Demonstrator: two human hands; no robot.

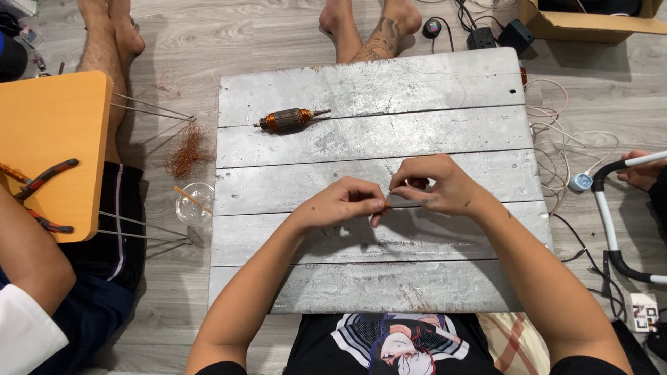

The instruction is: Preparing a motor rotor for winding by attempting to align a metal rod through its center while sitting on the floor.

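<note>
Both my hands meet over the middle of a silver-painted plank board (445,90). My left hand (344,203) and my right hand (434,186) pinch a small copper-coloured piece (386,205) between their fingertips; its shape is too small to tell. A motor armature (288,120) with copper windings and a steel shaft lies on the far left part of the board, apart from my hands.
A tangle of copper wire (189,151) and a clear plastic cup (194,203) lie on the floor left of the board. An orange stool (48,139) with pliers (42,182) stands at left beside another person. Cables (556,160), a cardboard box (590,21) and other people's feet surround the board.
</note>
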